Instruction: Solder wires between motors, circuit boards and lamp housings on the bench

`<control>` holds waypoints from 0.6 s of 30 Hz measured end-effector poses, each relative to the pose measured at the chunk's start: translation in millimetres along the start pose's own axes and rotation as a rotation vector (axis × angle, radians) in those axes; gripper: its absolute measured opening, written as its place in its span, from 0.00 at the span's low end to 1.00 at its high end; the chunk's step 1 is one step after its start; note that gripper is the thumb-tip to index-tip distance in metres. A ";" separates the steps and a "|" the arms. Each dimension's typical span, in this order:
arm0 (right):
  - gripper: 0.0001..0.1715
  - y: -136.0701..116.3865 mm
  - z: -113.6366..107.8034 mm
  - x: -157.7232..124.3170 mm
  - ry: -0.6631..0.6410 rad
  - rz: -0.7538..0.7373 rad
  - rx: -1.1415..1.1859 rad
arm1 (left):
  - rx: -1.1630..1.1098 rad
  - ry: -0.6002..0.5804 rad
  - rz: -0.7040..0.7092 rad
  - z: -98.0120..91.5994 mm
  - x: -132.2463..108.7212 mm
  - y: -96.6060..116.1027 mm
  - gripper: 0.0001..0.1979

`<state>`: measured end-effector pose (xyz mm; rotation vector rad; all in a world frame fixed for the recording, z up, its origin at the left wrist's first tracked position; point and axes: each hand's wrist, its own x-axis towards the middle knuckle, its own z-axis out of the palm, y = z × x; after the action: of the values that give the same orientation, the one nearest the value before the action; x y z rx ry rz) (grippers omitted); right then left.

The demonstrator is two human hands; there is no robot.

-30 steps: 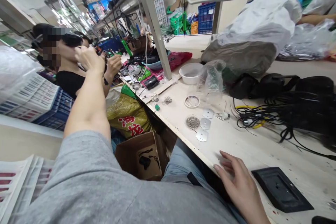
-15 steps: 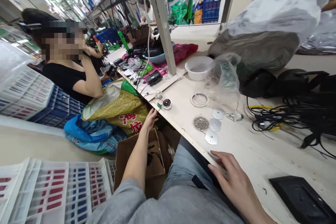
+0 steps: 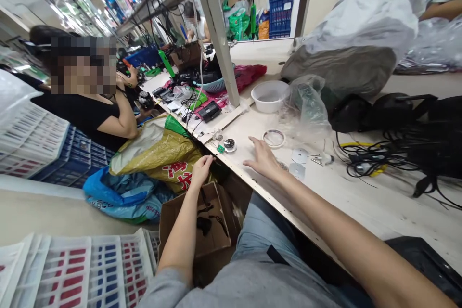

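Hands first, from the single head view: the left hand (image 3: 200,167) hangs at the near edge of the surface (image 3: 361,202), fingers curled loosely downward against or just beside the edge, pinching nothing that shows; whether they actually touch the board cannot be told. The right hand (image 3: 265,160) lies flat on the surface with fingers spread and pointing far-left, palm down, holding nothing. Just beyond its fingertips sit a small round metal part (image 3: 229,144) and a tiny green circuit board (image 3: 220,148), both very close to the near edge. The part is round and shows no long axis; the green board's long side seems to run along the edge, though it is too small to be sure. To the right of the hand lie flat metal discs (image 3: 298,163), a tape ring (image 3: 273,138), a clear plastic bag (image 3: 306,106) and a white bowl (image 3: 270,96); a tangle of black cables (image 3: 397,154) spreads farther right. Below the edge stand an open cardboard box (image 3: 202,224) and a yellow sack (image 3: 162,154). A co-worker in a black top (image 3: 83,115) sits at far left. The risk, as I judge it: a sweeping fingertip could knock the round part or the board off the edge, or the forearm could drag the discs.
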<state>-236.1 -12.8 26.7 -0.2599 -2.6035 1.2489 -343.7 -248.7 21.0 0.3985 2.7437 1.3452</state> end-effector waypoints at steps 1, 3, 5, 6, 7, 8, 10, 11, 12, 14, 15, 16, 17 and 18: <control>0.53 -5.1 12.9 21.6 -0.024 -0.021 0.012 | 0.046 -0.003 0.023 -2.6 3.1 4.9 0.18; 0.55 -13.9 37.3 53.0 -0.071 -0.048 0.036 | 0.130 -0.018 0.063 -5.9 10.1 14.7 0.14; 0.50 -19.2 54.7 69.4 -0.086 -0.045 0.054 | 0.207 -0.036 0.098 -9.6 17.7 24.9 0.12; 0.48 -20.3 59.2 72.9 -0.082 -0.036 0.062 | 0.239 -0.048 0.114 -12.7 21.4 30.5 0.11; 0.46 -20.6 60.3 73.9 -0.071 -0.023 0.068 | 0.260 -0.059 0.128 -16.9 24.9 36.9 0.11; 0.45 -20.2 58.0 72.6 -0.056 -0.009 0.074 | 0.287 -0.071 0.149 -22.2 27.9 44.5 0.10; 0.45 -18.1 43.1 63.1 -0.014 0.020 0.087 | 0.377 -0.090 0.247 -35.0 31.9 64.3 0.10; 0.46 -16.8 31.3 54.5 0.014 0.035 0.092 | 0.476 -0.097 0.356 -41.5 32.4 76.9 0.10; 0.47 -15.4 17.1 43.2 0.044 0.052 0.097 | 0.580 -0.095 0.499 -47.3 31.6 91.4 0.11; 0.47 -12.0 -15.5 11.3 0.110 0.086 0.104 | 0.737 -0.066 0.789 -54.4 26.1 125.4 0.14; 0.47 -9.9 -32.6 -9.2 0.145 0.103 0.108 | 0.782 -0.055 0.921 -54.6 21.4 143.9 0.14; 0.47 -7.4 -49.2 -32.2 0.187 0.119 0.116 | 0.811 -0.058 1.045 -52.3 15.6 162.7 0.15; 0.46 -4.5 -64.6 -57.1 0.246 0.127 0.143 | 0.826 -0.066 1.162 -47.3 9.0 181.0 0.15; 0.45 -1.1 -78.4 -83.2 0.310 0.147 0.160 | 0.824 -0.082 1.272 -39.6 2.1 198.2 0.15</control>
<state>-133.9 22.8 63.5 -0.5744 -2.2436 1.3355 -311.9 -162.5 201.0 2.3804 2.7492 -0.0127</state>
